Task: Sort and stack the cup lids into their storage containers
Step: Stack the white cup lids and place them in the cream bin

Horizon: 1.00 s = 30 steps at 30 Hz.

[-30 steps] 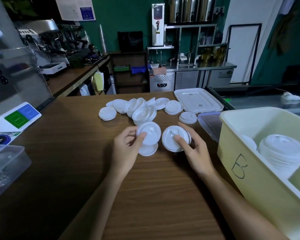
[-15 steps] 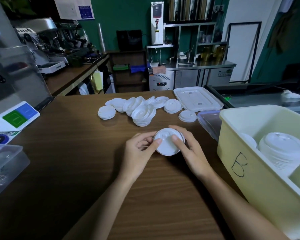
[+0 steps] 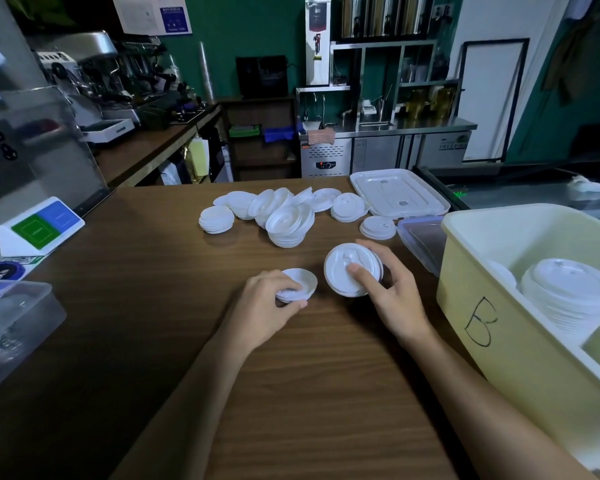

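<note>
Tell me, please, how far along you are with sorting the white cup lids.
Done: a tall stack of white plastic lids sits in the pale yellow plastic bin marked B. In hand: the left hand grips a small lid stack, and the right hand holds a larger lid stack, tilted. Left: several loose lid piles farther back on the brown wooden counter.

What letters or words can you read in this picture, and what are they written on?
"B": handwritten in black marker on the front of the yellow bin.
"FREEZIN...": small print on the steel fridge door; only partly legible.
Too blurred or small to read: the wall poster, the green and blue card, the round sticker.
</note>
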### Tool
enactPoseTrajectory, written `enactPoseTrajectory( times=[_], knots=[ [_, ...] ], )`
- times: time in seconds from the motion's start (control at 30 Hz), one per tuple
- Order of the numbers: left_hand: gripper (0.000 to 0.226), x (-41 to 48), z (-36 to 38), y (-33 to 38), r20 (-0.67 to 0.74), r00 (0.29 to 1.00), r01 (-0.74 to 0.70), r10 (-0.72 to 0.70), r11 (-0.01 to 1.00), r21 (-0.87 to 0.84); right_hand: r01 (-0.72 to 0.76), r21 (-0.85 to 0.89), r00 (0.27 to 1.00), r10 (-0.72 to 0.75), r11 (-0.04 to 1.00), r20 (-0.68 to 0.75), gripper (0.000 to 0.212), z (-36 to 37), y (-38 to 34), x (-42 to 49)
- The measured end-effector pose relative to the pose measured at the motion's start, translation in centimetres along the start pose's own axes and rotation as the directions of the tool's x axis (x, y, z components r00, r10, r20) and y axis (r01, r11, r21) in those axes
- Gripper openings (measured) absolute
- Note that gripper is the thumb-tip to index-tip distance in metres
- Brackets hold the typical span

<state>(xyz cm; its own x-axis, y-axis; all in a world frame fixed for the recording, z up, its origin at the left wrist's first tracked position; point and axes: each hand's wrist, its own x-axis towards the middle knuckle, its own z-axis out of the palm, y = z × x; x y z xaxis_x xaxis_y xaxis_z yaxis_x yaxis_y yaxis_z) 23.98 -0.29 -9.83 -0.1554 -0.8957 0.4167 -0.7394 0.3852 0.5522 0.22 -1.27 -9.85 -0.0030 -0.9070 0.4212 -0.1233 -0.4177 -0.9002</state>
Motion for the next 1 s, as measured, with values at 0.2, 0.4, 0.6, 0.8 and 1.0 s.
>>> enactPoseTrajectory(
  times=[0.2,0.4,0.6,0.8,1.0],
  knots=[
    [0.007,0.1,0.3,0.3,-0.018,0.999,-0.036,0.036,0.999,-0.023,0.000,-0.003,1.000,0.000,1.000,-0.014,0.037,0.2,0.3,0.1],
    [0.008,0.2,-0.1,1.5,-0.161,0.984,0.043,-0.079,0.975,-0.217,-0.007,0.017,1.000,0.007,1.000,-0.017,0.039,0.2,0.4,0.1],
    [0.039,0.4,-1.5,2.7,-0.021,0.990,0.114,-0.143,0.861,-0.495,-0.032,0.020,0.999,0.033,0.999,-0.027,0.040,0.2,0.4,0.2],
    [0.047,0.4,-2.0,3.2,0.121,0.986,0.166,-0.114,0.676,-0.718,-0.024,-0.068,1.000,0.025,0.997,0.008,0.037,0.3,-0.4,-0.3],
    [0.053,0.2,-1.8,4.2,-0.040,0.993,0.059,-0.113,0.755,-0.653,-0.043,-0.076,0.992,0.052,0.996,0.115,0.032,0.8,-1.1,-0.9]
  ],
)
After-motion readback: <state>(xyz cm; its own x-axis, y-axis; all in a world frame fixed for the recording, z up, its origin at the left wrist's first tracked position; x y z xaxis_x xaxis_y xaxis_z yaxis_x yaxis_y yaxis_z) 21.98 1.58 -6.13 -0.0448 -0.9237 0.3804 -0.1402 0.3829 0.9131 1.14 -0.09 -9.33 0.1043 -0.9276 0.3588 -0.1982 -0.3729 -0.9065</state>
